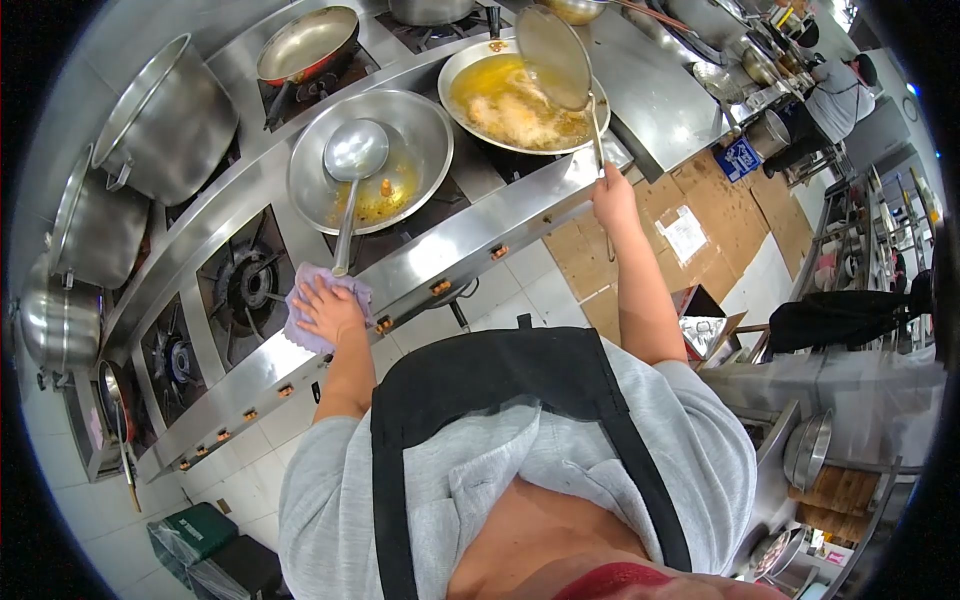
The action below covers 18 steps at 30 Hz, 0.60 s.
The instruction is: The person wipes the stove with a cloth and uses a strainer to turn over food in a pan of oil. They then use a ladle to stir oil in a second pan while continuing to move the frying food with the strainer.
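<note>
My left hand (332,312) lies flat with fingers spread on a folded lilac cloth (300,338) at the stove's front edge. My right hand (614,199) is closed around the handle of a round mesh skimmer (553,58), which is tilted over the right side of a wide pan of oil (449,70). Pale, foamy pieces of food (508,118) are frying in that oil. To its left, a steel bowl (301,165) holds some yellow oil with browned bits. A large ladle (356,150) rests in the bowl, its handle reaching over the rim toward my left hand.
Behind the bowl stands a red frying pan (308,45). Large steel pots (172,120) line the left, near bare burners (247,285). A steel counter (655,90) adjoins the oil pan. Cardboard (690,215) covers the floor at right. Another person (838,98) stands farther back.
</note>
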### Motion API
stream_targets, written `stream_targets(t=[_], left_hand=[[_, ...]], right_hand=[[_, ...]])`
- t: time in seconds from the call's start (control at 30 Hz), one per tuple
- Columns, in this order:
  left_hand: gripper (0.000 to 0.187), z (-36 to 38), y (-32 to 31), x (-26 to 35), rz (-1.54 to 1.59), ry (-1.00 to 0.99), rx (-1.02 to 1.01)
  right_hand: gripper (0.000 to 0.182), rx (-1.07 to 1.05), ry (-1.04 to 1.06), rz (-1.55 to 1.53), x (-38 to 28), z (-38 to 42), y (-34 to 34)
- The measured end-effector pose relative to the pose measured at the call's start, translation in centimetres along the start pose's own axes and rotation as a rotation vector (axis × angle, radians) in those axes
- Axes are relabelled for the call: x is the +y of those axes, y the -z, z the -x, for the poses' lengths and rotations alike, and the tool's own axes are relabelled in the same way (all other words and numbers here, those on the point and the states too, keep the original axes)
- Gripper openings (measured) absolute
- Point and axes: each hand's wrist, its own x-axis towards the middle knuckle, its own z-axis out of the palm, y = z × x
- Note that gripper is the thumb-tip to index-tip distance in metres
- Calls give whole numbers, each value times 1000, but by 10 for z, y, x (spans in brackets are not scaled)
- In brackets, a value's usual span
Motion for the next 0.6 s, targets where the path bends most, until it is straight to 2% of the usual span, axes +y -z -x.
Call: stream_targets(t=[0.1,0.27,0.37,0.43,0.47,0.53,0.6], left_hand=[[48,0,-3,-1,-4,-3,13],[47,-1,1,0,7,4,6],[47,-2,2,0,0,3,-2],[47,-1,-1,-1,-5,0,-4],[47,0,-4,-3,1,-10,17],[47,0,-5,-4,4,-19,36],[48,-1,0,-2,10,-12,-1]], right_hand=[[39,168,14,165,-12,-4,13],[40,172,-55,255,8,-30,9],[42,86,-123,229,31,-43,-9],[37,43,-166,-10,55,-54,-31],[37,40,-166,-9,40,-46,-27],[10,-63,-263,-462,6,-30,-22],[9,-89,-315,-530,-5,-31,-26]])
